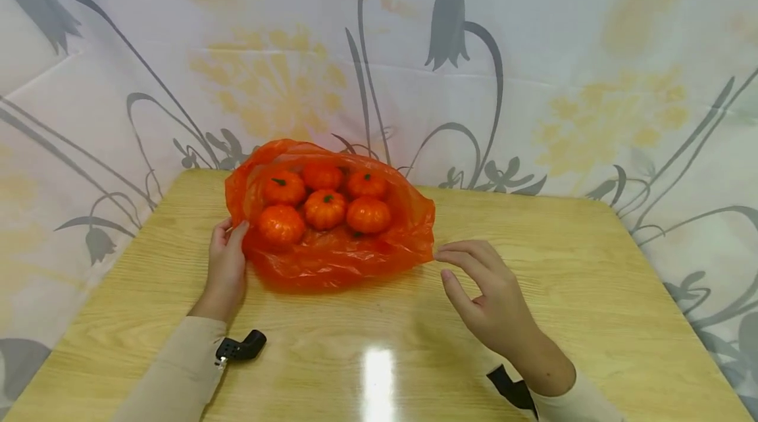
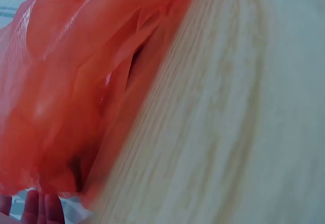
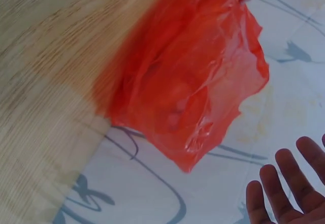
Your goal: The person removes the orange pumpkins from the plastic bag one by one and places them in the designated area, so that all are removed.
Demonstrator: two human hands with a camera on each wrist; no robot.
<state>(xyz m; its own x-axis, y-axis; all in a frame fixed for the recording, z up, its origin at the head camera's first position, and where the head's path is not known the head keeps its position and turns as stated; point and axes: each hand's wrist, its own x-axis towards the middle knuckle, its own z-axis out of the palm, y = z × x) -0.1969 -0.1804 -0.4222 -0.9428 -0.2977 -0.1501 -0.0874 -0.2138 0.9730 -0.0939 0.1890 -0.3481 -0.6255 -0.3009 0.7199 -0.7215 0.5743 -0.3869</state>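
Observation:
A thin orange plastic bag (image 1: 331, 264) lies spread on the table with its mouth facing up; several small orange pumpkins (image 1: 325, 209) with green stems sit inside. My left hand (image 1: 226, 270) pinches the bag's left edge between thumb and fingers; in the left wrist view its fingertips (image 2: 45, 206) are at the rim of the bag (image 2: 66, 82). My right hand (image 1: 494, 303) is off the bag's right corner, fingers extended and thumb apart, holding nothing. The right wrist view shows its fingers (image 3: 289, 183) spread, apart from the bag (image 3: 188, 92).
The light wood table (image 1: 562, 277) extends on both sides of the bag and toward me. Behind it hangs a pale cloth (image 1: 533, 7) printed with grey and yellow flowers. A black strap piece (image 1: 241, 346) is at the left sleeve, another (image 1: 510, 389) at the right.

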